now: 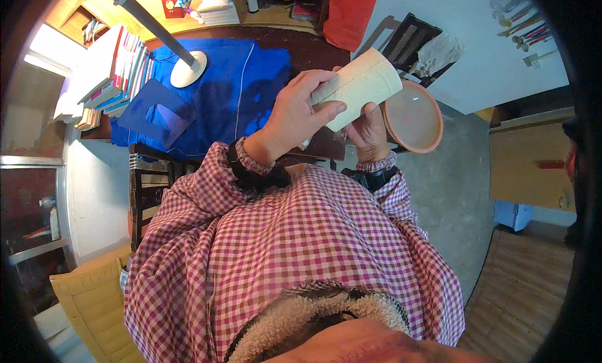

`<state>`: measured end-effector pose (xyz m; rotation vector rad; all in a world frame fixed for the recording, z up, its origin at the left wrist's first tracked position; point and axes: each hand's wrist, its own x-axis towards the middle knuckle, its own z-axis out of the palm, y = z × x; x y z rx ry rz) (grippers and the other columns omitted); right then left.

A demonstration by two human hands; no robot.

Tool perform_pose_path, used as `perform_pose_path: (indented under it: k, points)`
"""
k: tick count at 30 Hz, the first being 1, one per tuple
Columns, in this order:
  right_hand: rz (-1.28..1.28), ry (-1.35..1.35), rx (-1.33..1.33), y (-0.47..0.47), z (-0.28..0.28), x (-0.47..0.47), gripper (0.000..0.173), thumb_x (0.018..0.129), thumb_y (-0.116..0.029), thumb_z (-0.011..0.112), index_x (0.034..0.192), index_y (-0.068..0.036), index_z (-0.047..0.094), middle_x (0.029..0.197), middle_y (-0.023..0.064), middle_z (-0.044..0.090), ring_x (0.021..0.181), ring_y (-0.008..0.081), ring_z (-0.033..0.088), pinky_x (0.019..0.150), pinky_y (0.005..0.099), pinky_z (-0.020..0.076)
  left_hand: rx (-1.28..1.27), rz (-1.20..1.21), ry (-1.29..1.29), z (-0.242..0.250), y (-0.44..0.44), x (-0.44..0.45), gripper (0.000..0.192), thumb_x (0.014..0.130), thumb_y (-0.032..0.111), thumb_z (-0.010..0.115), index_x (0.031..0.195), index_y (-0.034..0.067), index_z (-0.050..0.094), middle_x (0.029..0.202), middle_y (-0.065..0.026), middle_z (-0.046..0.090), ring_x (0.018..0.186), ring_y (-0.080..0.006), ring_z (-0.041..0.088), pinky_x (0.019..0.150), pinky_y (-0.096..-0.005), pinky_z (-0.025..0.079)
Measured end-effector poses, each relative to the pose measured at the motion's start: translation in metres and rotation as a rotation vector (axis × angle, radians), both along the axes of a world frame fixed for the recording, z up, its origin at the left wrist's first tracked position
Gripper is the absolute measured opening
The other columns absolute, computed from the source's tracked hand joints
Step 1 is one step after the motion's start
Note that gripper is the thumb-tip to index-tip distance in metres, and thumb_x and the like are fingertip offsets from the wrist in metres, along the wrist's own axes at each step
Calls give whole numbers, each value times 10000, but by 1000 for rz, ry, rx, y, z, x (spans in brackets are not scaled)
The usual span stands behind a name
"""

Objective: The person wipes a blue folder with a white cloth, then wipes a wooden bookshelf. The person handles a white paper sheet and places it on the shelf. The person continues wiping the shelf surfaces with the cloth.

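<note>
A pale cream cylinder (362, 85) with a stitched-looking seam along its length is held up in front of me, tilted towards the upper right. My left hand (301, 104) grips its lower left end, with the thumb lying across the pale surface. Beneath it, my right hand (369, 128) supports the near side, thumb raised against the edge. The cylinder's inside and the fingers behind it are hidden. Below the hands is the edge of a dark table (329, 144). Just right of the cylinder stands a round stool or lidded tub with an orange rim (439, 130).
A blue cloth (221, 81) covers much of the table, with a lamp base (189, 70), a dark blue folder (150, 106) and stacked books (117, 76) on it. A dark wooden chair (137, 189) stands left. Utensils (529, 29) hang on the right wall.
</note>
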<state>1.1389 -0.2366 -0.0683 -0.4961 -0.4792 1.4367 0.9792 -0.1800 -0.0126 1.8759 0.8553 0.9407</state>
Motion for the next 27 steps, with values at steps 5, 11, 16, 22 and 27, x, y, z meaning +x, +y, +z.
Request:
perform_pose_path:
  k: [5, 11, 16, 22, 27]
  points:
    - [-56, -37, -37, 1, 2, -2, 732, 826, -272, 796, 1397, -24, 409, 1317, 97, 550, 1209, 253, 568, 1005, 411, 491, 99, 35, -11, 4, 0, 0, 288, 771, 69, 788, 1012, 42, 634, 1048, -124, 655, 1013, -278, 639, 860, -361, 545]
    - [-53, -134, -108, -2, 3, 0, 759, 823, -309, 801, 1400, -18, 404, 1311, 100, 559, 1215, 246, 566, 1014, 408, 484, 68, 41, -80, 3, 0, -1, 166, 786, 25, 762, 888, 39, 633, 1039, -98, 659, 967, -253, 649, 802, -331, 549]
    - [60, 12, -11, -4, -3, -1, 1033, 707, -561, 816, 1481, -66, 343, 1432, 111, 497, 1300, 281, 509, 1081, 454, 435, -243, 0, -226, 3, 0, -6, 119, 862, 22, 713, 939, 36, 624, 1008, -68, 659, 897, -135, 640, 758, -274, 532]
    - [101, 63, -115, -9, -23, 0, 1114, 657, -684, 765, 1511, -123, 320, 1503, 106, 432, 1363, 298, 443, 1115, 500, 389, -373, -47, -338, 7, 11, -15, 100, 916, 38, 666, 994, 22, 607, 956, -44, 649, 875, -86, 608, 770, -242, 504]
    - [233, 92, -84, -9, -37, 8, 1219, 599, -762, 743, 1515, -84, 310, 1505, 130, 425, 1371, 316, 429, 1128, 504, 361, -444, -58, -519, 16, 26, -25, 89, 976, 136, 613, 1005, 52, 609, 963, -20, 636, 871, -83, 576, 807, -233, 462]
